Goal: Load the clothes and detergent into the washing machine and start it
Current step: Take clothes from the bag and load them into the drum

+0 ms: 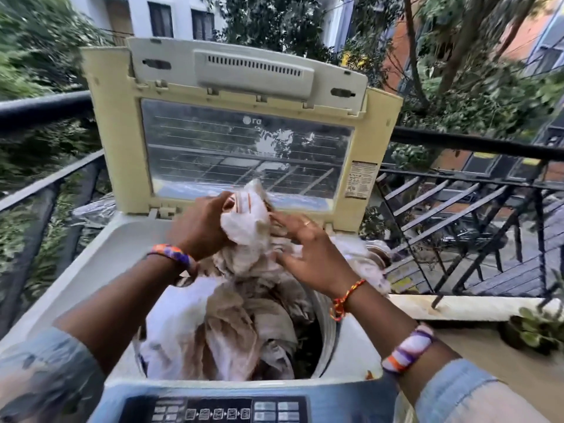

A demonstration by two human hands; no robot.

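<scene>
Loading step: left hand [203, 225] grips the pale clothes [244, 300] bunched above the washing machine [100, 264] tub; right hand [308, 251], fingers spread, presses them. Next: push them below both hands.

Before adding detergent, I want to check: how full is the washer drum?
Nearly full. Crumpled pale clothes pile up to the drum rim, and the left hand grips a bunched garment above it.
</scene>
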